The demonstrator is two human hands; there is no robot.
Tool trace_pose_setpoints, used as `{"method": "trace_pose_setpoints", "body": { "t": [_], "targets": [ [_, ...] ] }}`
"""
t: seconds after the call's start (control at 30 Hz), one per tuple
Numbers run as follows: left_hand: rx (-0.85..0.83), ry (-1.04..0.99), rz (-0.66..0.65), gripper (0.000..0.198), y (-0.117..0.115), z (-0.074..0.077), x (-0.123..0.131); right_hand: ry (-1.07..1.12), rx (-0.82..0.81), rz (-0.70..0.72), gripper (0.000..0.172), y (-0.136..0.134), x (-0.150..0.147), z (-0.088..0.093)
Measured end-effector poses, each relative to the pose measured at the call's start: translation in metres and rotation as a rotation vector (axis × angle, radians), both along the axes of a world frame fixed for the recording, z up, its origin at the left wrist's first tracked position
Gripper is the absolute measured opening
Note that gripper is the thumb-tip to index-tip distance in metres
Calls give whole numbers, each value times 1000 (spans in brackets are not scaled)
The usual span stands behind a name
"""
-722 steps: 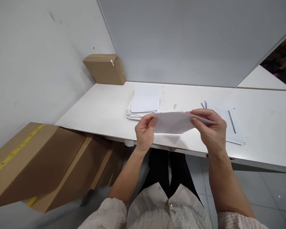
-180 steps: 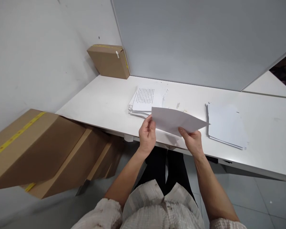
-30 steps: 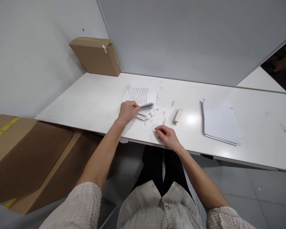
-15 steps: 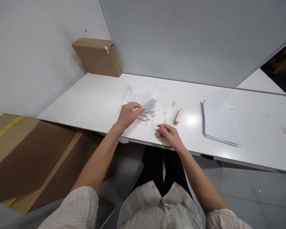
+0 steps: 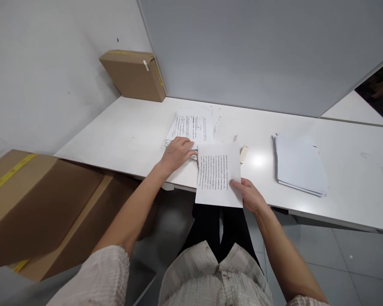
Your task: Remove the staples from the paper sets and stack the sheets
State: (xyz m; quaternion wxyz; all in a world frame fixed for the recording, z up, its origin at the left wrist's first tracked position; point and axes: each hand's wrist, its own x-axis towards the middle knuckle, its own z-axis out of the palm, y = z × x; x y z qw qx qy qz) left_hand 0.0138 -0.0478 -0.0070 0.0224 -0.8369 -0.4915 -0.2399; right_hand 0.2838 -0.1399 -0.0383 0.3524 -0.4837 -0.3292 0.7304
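A printed sheet [image 5: 217,173] hangs over the near edge of the white table [image 5: 127,136]. My right hand [image 5: 246,196] grips its lower right corner, fingers closed on the paper. My left hand [image 5: 176,154] rests at the sheet's upper left corner, against the near edge of a messy stack of printed pages [image 5: 191,127]; its fingers look curled, and whether they pinch the sheet is unclear. A small beige stapler [image 5: 243,154] lies just behind the sheet, partly hidden by it.
A second, neater pile of white papers [image 5: 300,165] lies to the right on the table. A cardboard box [image 5: 134,75] leans in the far left corner against a grey partition. Large cardboard boxes [image 5: 41,204] sit at my left below the table. Small paper scraps dot the tabletop.
My right hand was resting empty on the table edge; now it holds a printed sheet drawn off the left stack toward me. My left hand stays at the stack's edge.
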Motion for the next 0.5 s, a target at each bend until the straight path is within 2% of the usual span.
{"method": "trace_pose_setpoints", "body": {
  "t": [0.1, 0.27, 0.4, 0.5],
  "targets": [
    [-39, 131, -52, 19, 15, 0, -4, -14, -8, 20, 27, -9, 6, 2],
    [-129, 198, -110, 22, 18, 10, -6, -29, -26, 62, 33, -25, 17, 3],
    [-259, 71, -112, 28, 21, 21, -11, 7, -57, 46, 32, -36, 27, -3],
    [-359, -128, -34, 26, 22, 28, -9, 19, -68, 13, 34, -40, 30, -8]
  ]
}}
